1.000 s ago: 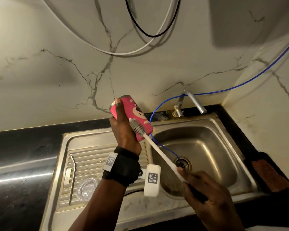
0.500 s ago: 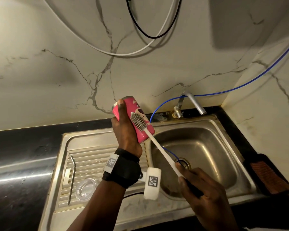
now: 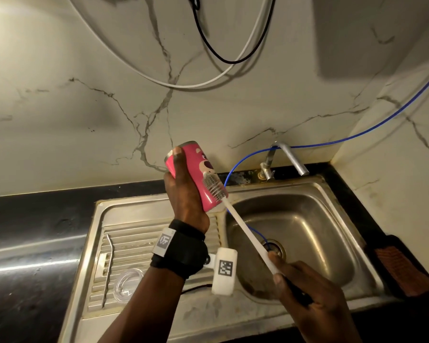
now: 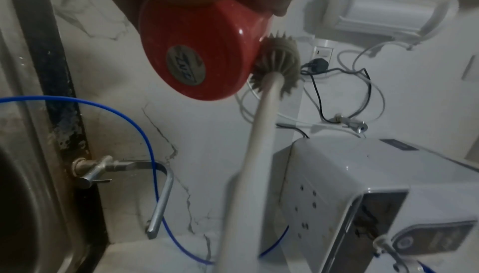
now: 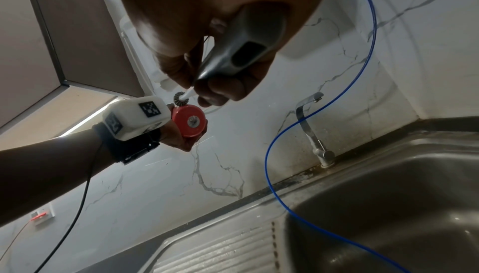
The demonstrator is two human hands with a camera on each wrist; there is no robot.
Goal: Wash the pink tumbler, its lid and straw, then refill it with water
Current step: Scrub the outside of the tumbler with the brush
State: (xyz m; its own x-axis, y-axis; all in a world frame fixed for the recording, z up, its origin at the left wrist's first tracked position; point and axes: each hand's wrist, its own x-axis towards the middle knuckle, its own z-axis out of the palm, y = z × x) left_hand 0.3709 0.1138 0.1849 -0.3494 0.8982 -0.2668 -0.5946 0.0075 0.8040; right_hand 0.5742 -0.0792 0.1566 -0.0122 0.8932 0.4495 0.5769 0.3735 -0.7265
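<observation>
We're mid-scrub: left hand (image 3: pixel 183 194) wraps the pink tumbler (image 3: pixel 198 179), tilted; right hand (image 3: pixel 307 288) grips the bottle brush (image 3: pixel 214 186), bristles on its outer wall; straw (image 3: pixel 107 268) and lid (image 3: pixel 128 284) lie left of the wrist, seemingly unwashed; rinse and refill remain.

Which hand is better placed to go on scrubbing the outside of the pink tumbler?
Right. The right hand grips the brush, bristles against the pink tumbler. The left hand grips the tumbler.
</observation>
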